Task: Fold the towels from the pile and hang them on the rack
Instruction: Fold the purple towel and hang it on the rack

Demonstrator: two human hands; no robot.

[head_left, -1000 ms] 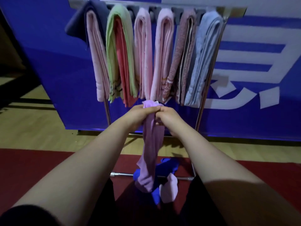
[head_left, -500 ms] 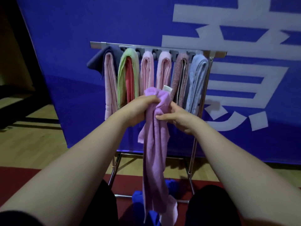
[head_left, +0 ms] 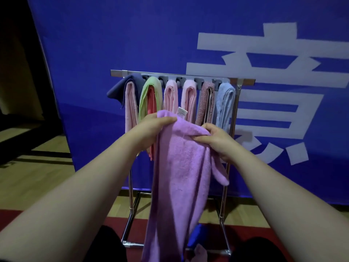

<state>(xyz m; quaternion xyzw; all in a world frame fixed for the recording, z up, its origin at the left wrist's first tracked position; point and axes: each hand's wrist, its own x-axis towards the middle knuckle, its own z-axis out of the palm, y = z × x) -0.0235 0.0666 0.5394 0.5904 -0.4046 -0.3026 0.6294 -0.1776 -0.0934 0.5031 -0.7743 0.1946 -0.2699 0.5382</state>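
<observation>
Left hand (head_left: 151, 127) and right hand (head_left: 215, 140) are each closed on the top edge of the purple towel (head_left: 181, 176). One corner is pinched by the left beside the white care label (head_left: 182, 112), and the other end is gripped in the right's curled fingers. The towel is held in front of the rack (head_left: 243, 82), at the height of the cloths hanging there, and its length drops to the rack's foot.

A second ago the towel was bunched into a rope between two hands pressed together, low in front of the rack. Now the hands are drawn apart and the edge is spread between them. From this it is judged that the towel is being opened out for folding; it is neither folded nor hung yet.

Across the rack's top bar are draped a navy towel (head_left: 122, 87), a green towel (head_left: 149, 91), two pink towels (head_left: 170, 95), a mottled mauve towel (head_left: 205, 99) and a light blue towel (head_left: 224, 99). Every arm that can be seen is taken, so a free place cannot be made out, and the rack's middle is hidden by the purple towel. At the rack's foot the remaining pile (head_left: 198, 235) is partly seen. A blue banner (head_left: 132, 35) stands behind the rack.
</observation>
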